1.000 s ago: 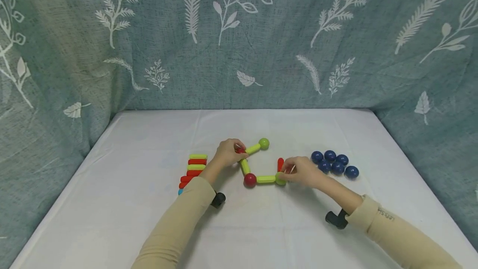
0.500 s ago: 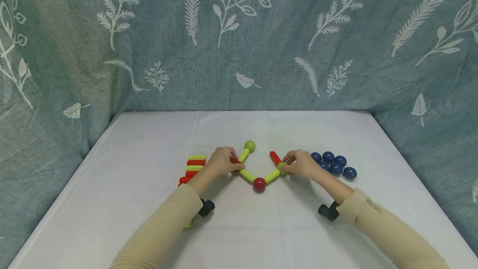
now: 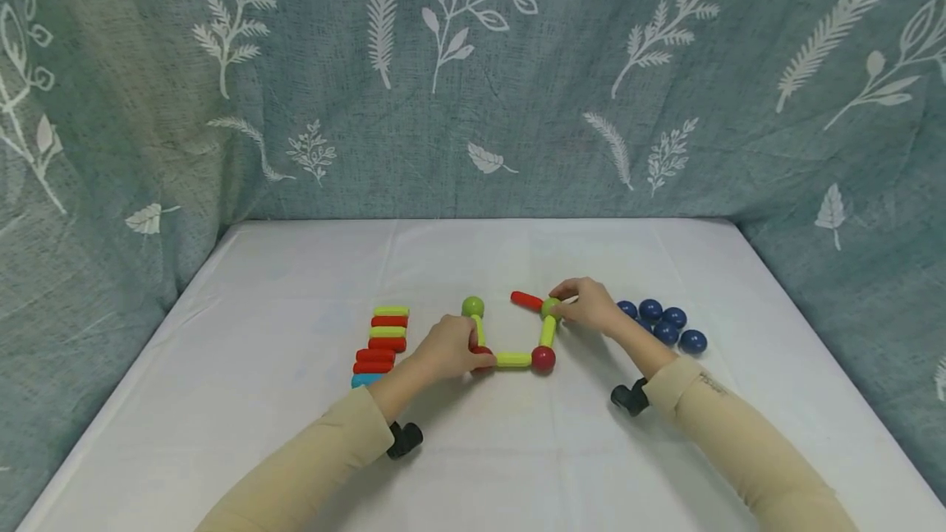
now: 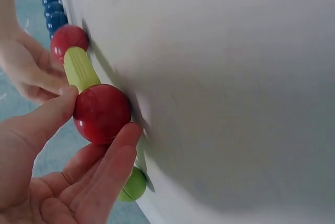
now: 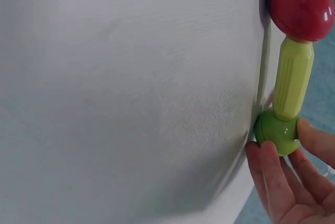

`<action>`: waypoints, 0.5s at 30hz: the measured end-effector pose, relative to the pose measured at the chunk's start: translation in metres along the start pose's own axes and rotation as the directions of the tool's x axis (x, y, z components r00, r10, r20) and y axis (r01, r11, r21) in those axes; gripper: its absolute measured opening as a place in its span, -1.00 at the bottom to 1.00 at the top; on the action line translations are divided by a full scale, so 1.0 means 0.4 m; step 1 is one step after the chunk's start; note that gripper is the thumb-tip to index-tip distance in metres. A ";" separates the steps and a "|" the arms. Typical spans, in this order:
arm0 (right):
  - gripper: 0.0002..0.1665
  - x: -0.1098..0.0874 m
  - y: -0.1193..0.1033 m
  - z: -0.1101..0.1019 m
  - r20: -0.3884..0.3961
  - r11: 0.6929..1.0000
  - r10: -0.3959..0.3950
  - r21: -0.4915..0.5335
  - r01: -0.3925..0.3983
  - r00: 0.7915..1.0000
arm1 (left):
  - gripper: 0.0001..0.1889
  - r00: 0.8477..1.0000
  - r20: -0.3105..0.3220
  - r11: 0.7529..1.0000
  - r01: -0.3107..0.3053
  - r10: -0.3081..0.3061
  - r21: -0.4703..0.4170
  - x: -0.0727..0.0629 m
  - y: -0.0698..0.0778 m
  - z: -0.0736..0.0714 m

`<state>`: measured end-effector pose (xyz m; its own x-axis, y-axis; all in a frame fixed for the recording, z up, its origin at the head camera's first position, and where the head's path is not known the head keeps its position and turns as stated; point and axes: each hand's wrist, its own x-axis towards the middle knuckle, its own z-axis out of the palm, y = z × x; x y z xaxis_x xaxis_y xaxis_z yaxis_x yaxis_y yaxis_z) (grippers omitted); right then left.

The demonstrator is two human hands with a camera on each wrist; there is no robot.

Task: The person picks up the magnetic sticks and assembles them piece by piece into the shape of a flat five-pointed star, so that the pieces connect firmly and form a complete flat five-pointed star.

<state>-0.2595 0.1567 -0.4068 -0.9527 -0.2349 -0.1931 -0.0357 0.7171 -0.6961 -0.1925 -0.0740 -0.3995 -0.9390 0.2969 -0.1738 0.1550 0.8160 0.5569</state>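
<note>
In the head view, a chain of round balls and slim rods spans between two hands, amid a white, faintly creased cloth surface (image 3: 562,450). The left hand (image 3: 449,347) is clamped on the left red ball (image 3: 483,358); beyond it, a yellow-green rod (image 3: 479,328) leads to the left green ball (image 3: 473,306). The right hand (image 3: 587,302) pinches the right green ball (image 3: 550,308), where a red rod (image 3: 527,300) points leftward; the right red ball (image 3: 543,359) lies nearer the person. Loose rods (image 3: 388,344) form a column on the left, and blue balls (image 3: 665,334) (smooth and shiny) cluster just beside the right hand. In the left wrist view, the glossy left red ball sits between thumb and fingertips, joined to a grooved bottom rod (image 4: 80,67) running past the thumb. In the right wrist view, thumb and fingers grip the right green ball, with a faceted, fluted side rod (image 5: 294,77) rising away from them to the right red ball.
</note>
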 end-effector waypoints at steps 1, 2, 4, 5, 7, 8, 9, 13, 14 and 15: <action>-0.65 0.002 0.000 0.000 -0.004 1.000 -0.004 0.001 0.004 1.000 | -0.69 1.000 0.002 1.000 0.000 0.000 0.005 -0.002 0.004 0.002; -0.66 0.004 0.000 0.001 -0.010 1.000 -0.003 0.003 0.003 1.000 | -0.69 1.000 0.004 1.000 0.001 -0.001 0.007 -0.003 0.006 0.004; -0.67 0.006 0.003 0.002 -0.017 1.000 -0.004 0.017 0.005 1.000 | -0.69 1.000 0.009 1.000 0.006 -0.006 0.013 -0.003 0.009 0.005; -0.67 0.007 0.004 0.003 -0.020 1.000 -0.004 0.024 0.005 1.000 | -0.69 1.000 0.015 1.000 0.008 -0.008 0.020 -0.003 0.008 0.004; -0.68 0.009 0.008 0.006 -0.023 0.999 -0.005 0.038 0.006 1.000 | -0.71 0.999 0.041 0.999 0.024 -0.025 0.033 -0.001 0.001 -0.006; -0.68 0.009 0.010 0.007 -0.025 0.999 -0.005 0.046 0.006 1.000 | -0.73 0.998 0.059 0.998 0.021 -0.024 0.054 0.001 -0.005 -0.016; -0.69 0.009 0.012 0.008 -0.024 0.998 -0.008 0.054 0.010 1.000 | -0.74 0.997 0.078 0.997 0.016 -0.022 0.076 0.001 -0.011 -0.031; -0.71 0.006 0.014 0.013 -0.038 0.998 -0.012 0.069 0.015 0.999 | -0.75 0.996 0.090 0.986 -0.027 0.013 0.163 0.014 -0.068 -0.114; -0.71 0.005 0.014 0.013 -0.041 0.997 -0.015 0.071 0.018 0.999 | -0.74 0.997 0.074 0.982 -0.023 0.010 0.188 0.017 -0.087 -0.135; -0.72 0.004 0.014 0.014 -0.042 0.997 -0.020 0.070 0.023 0.999 | -0.74 0.998 0.056 0.980 -0.003 -0.009 0.201 0.019 -0.106 -0.155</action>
<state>-0.2597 0.1565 -0.4148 -0.9637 -0.2209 -0.1498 -0.0360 0.6636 -0.7472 -0.2254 -0.1372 -0.3741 -0.9217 0.3169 -0.2235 0.2159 0.8981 0.3831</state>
